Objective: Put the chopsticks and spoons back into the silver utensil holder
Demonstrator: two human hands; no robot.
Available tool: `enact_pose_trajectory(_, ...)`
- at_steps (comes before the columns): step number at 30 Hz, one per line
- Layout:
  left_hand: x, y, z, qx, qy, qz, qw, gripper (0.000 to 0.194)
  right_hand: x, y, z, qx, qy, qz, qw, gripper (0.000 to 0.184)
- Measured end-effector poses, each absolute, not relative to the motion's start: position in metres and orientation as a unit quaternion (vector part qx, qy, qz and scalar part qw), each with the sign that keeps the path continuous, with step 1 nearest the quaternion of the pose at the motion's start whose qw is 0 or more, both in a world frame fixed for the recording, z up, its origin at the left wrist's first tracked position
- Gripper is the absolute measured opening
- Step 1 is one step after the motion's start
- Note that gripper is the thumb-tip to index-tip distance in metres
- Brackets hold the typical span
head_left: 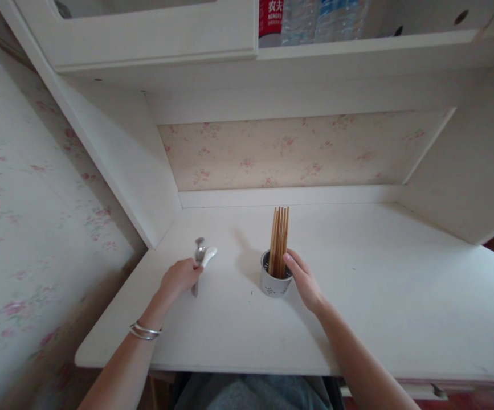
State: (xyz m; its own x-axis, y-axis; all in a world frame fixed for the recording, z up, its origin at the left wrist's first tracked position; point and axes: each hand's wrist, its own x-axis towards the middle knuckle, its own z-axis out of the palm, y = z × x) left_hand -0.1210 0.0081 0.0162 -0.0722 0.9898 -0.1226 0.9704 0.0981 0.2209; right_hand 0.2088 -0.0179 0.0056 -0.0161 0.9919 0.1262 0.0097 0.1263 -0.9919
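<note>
A small grey perforated holder (274, 283) stands on the white desk (383, 296) and carries several wooden chopsticks (280, 239) upright. My right hand (304, 280) rests against the holder's right side, thumb at its rim, fingers curled round it. To the left, my left hand (180, 278) is closed over spoons (200, 254) lying on the desk: a metal one and a white one, their bowls sticking out past my fingers. Bangles (144, 331) circle my left wrist.
The desk sits in a white alcove with a side panel (118, 165) on the left and floral wallpaper (298, 151) behind. An overhead shelf (358, 48) holds bottled water. The desk's front edge (238, 364) is near my lap.
</note>
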Motion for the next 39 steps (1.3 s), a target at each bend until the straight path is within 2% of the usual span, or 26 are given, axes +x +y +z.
enact_pose_trajectory(5, -0.112, 0.006, 0.029, 0.669, 0.707, 0.158, 0.167, 0.030, 0.208, -0.019, 0.007, -0.468, -0.538, 0.466, 0.524, 0.046)
enact_pose_trajectory(11, -0.052, -0.003, 0.074, 0.625, 0.533, 0.426, 0.378, 0.036, 0.207, -0.020, 0.006, -0.468, -0.527, 0.474, 0.527, 0.046)
enact_pose_trajectory(16, 0.004, 0.008, 0.098, 0.614, 0.439, 0.534, 0.381, 0.035, 0.205, -0.023, 0.009, -0.440, -0.532, 0.479, 0.543, 0.041)
enact_pose_trajectory(22, 0.038, 0.021, 0.082, 0.632, 0.441, 0.533, 0.348, 0.024, 0.207, -0.022, 0.009, -0.429, -0.547, 0.468, 0.545, 0.040)
enact_pose_trajectory(30, 0.047, 0.011, 0.042, 0.649, 0.451, 0.479, 0.381, 0.023, 0.207, -0.020, 0.006, -0.420, -0.543, 0.470, 0.554, 0.040)
enact_pose_trajectory(35, 0.048, -0.005, 0.027, 0.593, 0.430, 0.490, 0.472, 0.037, 0.206, -0.021, 0.007, -0.424, -0.545, 0.454, 0.563, 0.040)
enact_pose_trajectory(39, 0.048, -0.017, 0.020, 0.585, 0.291, 0.460, 0.601, 0.074, 0.204, -0.021, 0.007, -0.429, -0.533, 0.461, 0.565, 0.043)
